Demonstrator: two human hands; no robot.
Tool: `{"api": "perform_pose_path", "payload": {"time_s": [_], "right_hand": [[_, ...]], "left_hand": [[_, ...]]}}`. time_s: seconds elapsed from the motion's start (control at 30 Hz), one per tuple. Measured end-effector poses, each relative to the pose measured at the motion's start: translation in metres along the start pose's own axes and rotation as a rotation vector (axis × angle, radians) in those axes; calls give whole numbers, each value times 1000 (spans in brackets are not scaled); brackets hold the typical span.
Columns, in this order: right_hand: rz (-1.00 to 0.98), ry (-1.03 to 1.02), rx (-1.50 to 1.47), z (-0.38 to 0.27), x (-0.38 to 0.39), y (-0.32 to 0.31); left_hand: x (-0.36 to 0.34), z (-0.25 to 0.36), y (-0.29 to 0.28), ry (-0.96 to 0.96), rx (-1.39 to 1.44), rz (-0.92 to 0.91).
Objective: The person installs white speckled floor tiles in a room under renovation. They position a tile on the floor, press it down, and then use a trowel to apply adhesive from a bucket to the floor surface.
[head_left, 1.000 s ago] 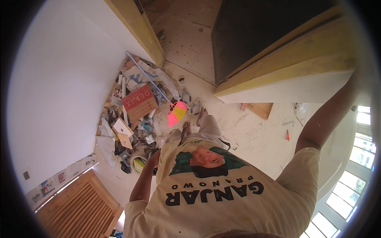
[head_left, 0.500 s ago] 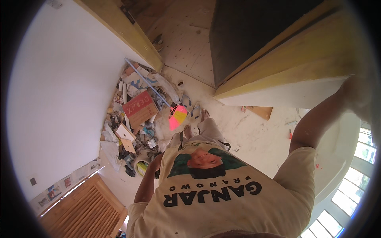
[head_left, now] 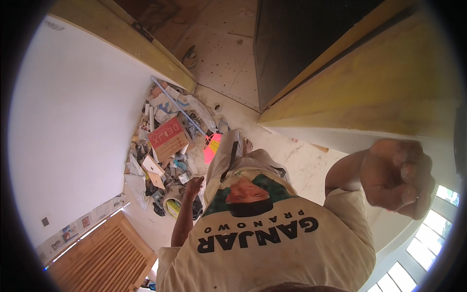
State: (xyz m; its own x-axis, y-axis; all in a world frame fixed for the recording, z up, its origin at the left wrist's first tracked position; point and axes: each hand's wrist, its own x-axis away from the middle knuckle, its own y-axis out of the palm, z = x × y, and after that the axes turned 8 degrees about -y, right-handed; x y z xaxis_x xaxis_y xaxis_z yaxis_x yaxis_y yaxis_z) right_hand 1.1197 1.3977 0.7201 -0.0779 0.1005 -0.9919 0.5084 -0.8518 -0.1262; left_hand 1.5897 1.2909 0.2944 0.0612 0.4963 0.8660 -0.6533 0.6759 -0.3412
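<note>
Raised close in front of me on the right is my right hand (head_left: pixel 399 179), its fingers curled into a fist beside the white and yellow wall (head_left: pixel 360 100). Whether anything is inside that fist is hidden. My left hand (head_left: pixel 194 187) hangs low at my left side with its fingers curled in, and nothing shows in it. Nearest to it is the debris pile (head_left: pixel 168 168), with a pale round container (head_left: pixel 171 203) lying tipped at its near end. The hand appears apart from both.
Over the pile leans a broom (head_left: pixel 181 108) with a blue handle and a pink and yellow head. A red and brown cardboard box (head_left: pixel 168 138) lies there too. Beyond is a doorway with a dark door (head_left: pixel 311 44). A slatted wooden panel (head_left: pixel 104 253) stands lower left.
My right hand has come down and inward from the far right edge, closer to view. My left hand has swung slightly forward. One leg has stepped forward, partly covering the broom head.
</note>
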Motion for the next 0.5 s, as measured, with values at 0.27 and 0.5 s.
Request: {"api": "perform_pose_path", "payload": {"time_s": [0.27,0.5], "right_hand": [[120,-7,-375,7,11,-7],[-171,69,-351,6,12,-35]], "left_hand": [[-8,-42,33,319,-263,-12],[-31,-37,55,134,-169,21]]}}
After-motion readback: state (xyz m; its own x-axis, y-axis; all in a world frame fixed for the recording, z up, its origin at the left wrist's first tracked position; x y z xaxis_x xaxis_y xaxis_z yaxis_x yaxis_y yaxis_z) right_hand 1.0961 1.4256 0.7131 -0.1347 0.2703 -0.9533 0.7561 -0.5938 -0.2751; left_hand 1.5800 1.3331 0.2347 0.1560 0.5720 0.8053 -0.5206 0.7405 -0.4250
